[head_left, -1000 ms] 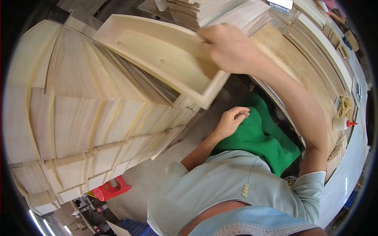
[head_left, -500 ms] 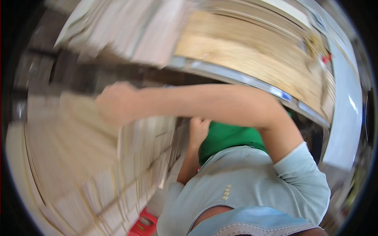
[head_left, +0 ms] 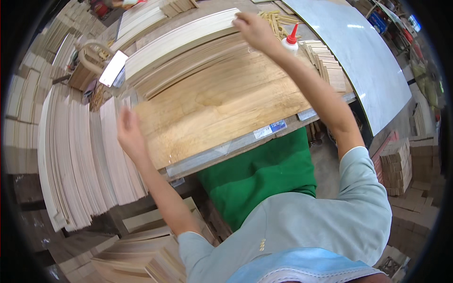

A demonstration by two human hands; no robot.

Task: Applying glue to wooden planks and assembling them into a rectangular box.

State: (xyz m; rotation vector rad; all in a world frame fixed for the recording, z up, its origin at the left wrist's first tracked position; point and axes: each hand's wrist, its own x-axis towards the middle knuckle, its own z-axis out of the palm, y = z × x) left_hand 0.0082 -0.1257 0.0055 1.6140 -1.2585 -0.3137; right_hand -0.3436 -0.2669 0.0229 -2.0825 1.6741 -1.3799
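Both bare hands were raised over the bench [head_left: 245, 140], well apart from each other. The right hand [head_left: 258, 34] was at the far side, its fingertips at the right end of the long pale strips [head_left: 184, 40]; the fingers were bent, but whether that grip pinched the top strip or only met its end could not be told. The pale strips lay in a stack along the back of the bench, behind a broad wooden board [head_left: 222, 101]. The left hand [head_left: 130, 136], blurred at the fingertips, was above the left end of the board, just beside a stack of thin wooden sheets [head_left: 80, 155]; its grip was spread, thumb apart from fingers, with nothing seen in it. A white bottle with a red nozzle [head_left: 289, 43] stood upright near the right forearm, yellow bands [head_left: 279, 22] behind it and short slats [head_left: 328, 68] to its right. A device with a bright screen [head_left: 113, 69] sat left of the pale strips. Green cloth [head_left: 266, 172] covered the lap, at the near edge of the bench.
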